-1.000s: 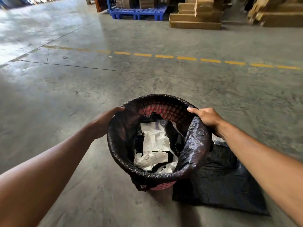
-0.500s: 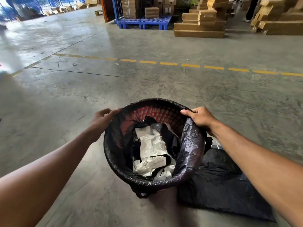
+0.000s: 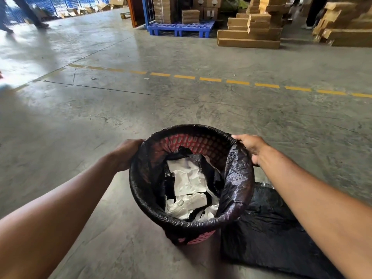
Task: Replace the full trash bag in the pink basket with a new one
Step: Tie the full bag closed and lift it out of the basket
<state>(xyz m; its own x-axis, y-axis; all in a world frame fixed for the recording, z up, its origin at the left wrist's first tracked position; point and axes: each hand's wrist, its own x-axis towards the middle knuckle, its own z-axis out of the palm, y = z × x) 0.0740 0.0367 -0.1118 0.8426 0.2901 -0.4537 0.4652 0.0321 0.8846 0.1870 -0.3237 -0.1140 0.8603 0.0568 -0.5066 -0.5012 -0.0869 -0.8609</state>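
A pink perforated basket stands on the concrete floor, lined with a black trash bag folded over its rim. Crumpled white paper and black scraps lie inside the bag. My left hand grips the bag-covered rim on the left side. At the far right of the rim, my right hand has its fingers curled over the bag's edge. A flat black bag lies on the floor to the right of the basket, partly under my right forearm.
Bare concrete floor stretches ahead, crossed by a dashed yellow line. A blue pallet with boxes and stacks of long cardboard boxes stand at the back. A person's legs pass at the far left.
The view has tilted up, showing more of the warehouse. My left hand has closed further over the left rim. Both hands stay on the bag's edge; the basket has not moved.
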